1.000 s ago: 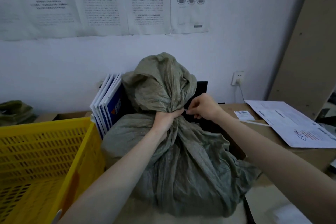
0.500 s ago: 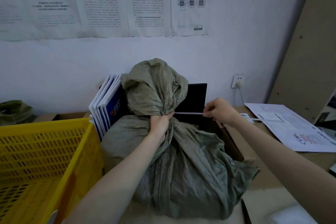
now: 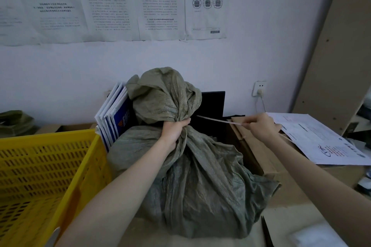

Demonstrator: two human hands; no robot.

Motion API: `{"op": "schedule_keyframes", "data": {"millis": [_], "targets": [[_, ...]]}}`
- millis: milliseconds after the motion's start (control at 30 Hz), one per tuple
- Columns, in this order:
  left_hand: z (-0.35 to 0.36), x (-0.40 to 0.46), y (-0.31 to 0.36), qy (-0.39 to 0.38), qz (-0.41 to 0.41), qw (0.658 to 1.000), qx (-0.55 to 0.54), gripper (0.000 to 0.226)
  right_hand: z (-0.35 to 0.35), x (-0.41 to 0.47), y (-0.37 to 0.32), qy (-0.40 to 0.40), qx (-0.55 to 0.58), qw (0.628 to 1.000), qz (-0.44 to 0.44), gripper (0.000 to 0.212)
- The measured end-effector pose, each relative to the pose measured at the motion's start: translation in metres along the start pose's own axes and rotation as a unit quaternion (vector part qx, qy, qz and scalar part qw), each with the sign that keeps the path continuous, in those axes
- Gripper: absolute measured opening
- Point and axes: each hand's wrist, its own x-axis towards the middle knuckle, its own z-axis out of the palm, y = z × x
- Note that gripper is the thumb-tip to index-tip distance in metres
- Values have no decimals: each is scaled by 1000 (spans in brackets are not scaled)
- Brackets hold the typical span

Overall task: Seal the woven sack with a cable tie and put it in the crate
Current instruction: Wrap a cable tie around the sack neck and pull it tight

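Note:
A grey-green woven sack stands on the desk, its mouth bunched into a tuft above a tight neck. My left hand is clenched around that neck. A white cable tie stretches taut from the neck out to the right. My right hand pinches its free end, well away from the sack. The yellow slotted crate sits directly left of the sack with nothing visible inside.
Blue and white booklets lean against the wall behind the sack beside a black panel. Printed sheets lie at the right on brown cardboard. A wall socket and a wooden board stand at the far right.
My right hand has drawn the cable tie's tail out to the right, away from the neck, so the strip now shows long and taut. My left hand has kept its grip.

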Motion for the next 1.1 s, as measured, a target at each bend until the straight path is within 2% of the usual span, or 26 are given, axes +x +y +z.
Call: {"op": "schedule_keyframes", "data": {"millis": [67,233,400,533,633,733,933,1100], "targets": [[-1,1,6,-25,12,999,47,52,2,-1,1,11,-16,1000,-5,31],[3,0,19,-84,47,988,125,56,17,-1,-13,-39,-1,998,-45,15],[12,5,32,-120,78,965,219,56,29,-6,-41,-61,72,994,-58,13],[13,15,36,-121,98,933,324,90,32,-5,-51,-58,132,988,-58,13],[9,19,33,-101,104,930,339,105,33,-2,-48,-9,181,982,-49,13],[13,17,33,-77,133,926,344,99,35,-1,-41,4,200,979,-30,13],[21,18,34,-92,182,895,396,84,42,-2,-43,-75,176,976,-103,27],[16,19,49,-164,195,830,496,82,37,2,-53,-75,202,969,-118,10]]}}
